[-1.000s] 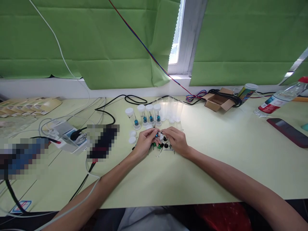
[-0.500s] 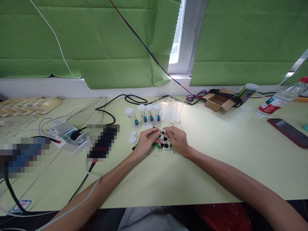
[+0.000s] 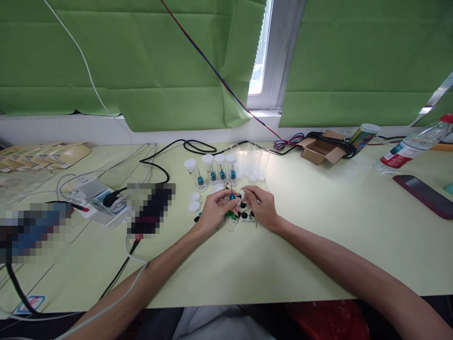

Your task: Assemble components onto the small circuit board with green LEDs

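Observation:
My left hand (image 3: 216, 208) pinches a small blue part with a thin dark rod (image 3: 232, 196) standing up from it. Close beside it, my right hand (image 3: 260, 204) has its fingers closed around a thin, pale, stick-like thing (image 3: 242, 190), too small to name and pointing toward the blue part. Under and between the hands lie small black round pieces (image 3: 244, 215), a green piece (image 3: 231, 215) and L-shaped hex keys (image 3: 234, 225). Just behind stand several clear tubes with white caps (image 3: 222, 170), each with a similar blue part and rod inside.
Several uncapped clear tubes (image 3: 252, 165) stand right of the capped ones. Loose white caps (image 3: 194, 206) lie left of my hands. Leftward are a power strip (image 3: 106, 203) and cables. A cardboard box (image 3: 322, 148), bottle (image 3: 406, 150) and dark red-edged case (image 3: 424, 196) sit rightward.
The blue part in my left hand now shows more plainly between thumb and fingers, its rod upright. My right fingertips have shifted slightly, and a thin pale thing shows at them.

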`<state>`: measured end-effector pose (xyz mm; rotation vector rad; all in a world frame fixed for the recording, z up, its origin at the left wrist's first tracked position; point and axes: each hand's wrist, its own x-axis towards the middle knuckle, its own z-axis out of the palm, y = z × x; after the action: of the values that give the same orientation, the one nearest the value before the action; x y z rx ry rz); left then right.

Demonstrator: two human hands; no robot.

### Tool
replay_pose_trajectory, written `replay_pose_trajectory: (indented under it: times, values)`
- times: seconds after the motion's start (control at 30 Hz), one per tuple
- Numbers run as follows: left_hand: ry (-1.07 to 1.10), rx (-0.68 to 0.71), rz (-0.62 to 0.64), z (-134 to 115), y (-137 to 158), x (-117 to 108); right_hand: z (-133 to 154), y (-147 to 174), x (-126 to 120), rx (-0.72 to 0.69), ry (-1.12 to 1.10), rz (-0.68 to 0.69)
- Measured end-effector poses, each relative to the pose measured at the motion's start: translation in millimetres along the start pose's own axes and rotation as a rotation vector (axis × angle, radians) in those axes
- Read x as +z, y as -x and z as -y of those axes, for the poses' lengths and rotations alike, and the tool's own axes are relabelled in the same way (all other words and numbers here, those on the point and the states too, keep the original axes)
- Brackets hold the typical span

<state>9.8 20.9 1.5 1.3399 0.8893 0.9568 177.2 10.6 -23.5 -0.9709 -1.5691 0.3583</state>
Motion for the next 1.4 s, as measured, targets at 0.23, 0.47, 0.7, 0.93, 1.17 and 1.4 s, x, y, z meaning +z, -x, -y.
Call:
replay_pose_trajectory:
  times: [0.23,0.47,0.7,0.93,1.17,1.4]
  values:
    - [0.019,0.002,-0.014,1.0,-0.9,-0.5,-1.4,0.2,0.7,0.047,-0.007,0.006]
    - [0.021,-0.001,-0.037,0.4,-0.6,-0.3,-1.9,-0.5,1.5,0.053,0.003,-0.006]
    - [0.003,-0.007,-0.04,0.8,-0.9,-0.9,-0.1,-0.1,0.5,0.032,-0.014,0.022]
    - [0.013,-0.008,-0.031,2.1,-1.2,-2.4,2.3,-0.9,-3.0,-0.079,0.052,0.048]
    - [0.071,-0.042,-0.033,1.0,-3.2,-1.8,-2.9,2.4,-1.4,-0.199,0.104,0.041]
    - [0.062,-0.024,-0.032,2.3,-2.9,-2.9,-0.6,1.7,0.5,-0.227,0.082,0.027]
